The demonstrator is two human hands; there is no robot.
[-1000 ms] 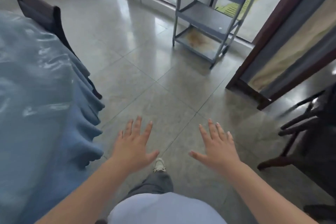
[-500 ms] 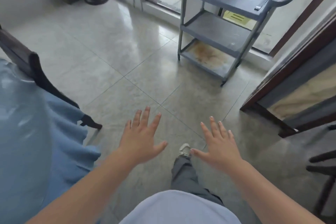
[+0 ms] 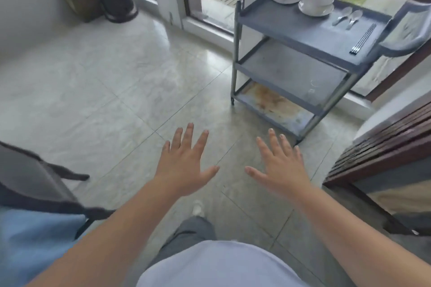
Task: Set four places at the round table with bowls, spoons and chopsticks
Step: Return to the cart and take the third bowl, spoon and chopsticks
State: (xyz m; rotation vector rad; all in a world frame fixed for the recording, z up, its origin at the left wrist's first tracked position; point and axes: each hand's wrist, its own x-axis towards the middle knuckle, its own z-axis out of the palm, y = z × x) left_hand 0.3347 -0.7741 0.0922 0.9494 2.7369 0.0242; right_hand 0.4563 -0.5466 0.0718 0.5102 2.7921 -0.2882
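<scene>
Bowls (image 3: 316,4), seemingly glossy white, round, on cart (image 3: 303,30); both grips spread flat, empty.

One head-worn wide-angle view looks forward and down over the tiled floor (image 3: 116,91) toward the nearby cart (image 3: 291,30).

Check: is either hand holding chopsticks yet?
No. The left hand and right hand are spread open and hold nothing; the chopsticks lie on the cart's top shelf.
</scene>
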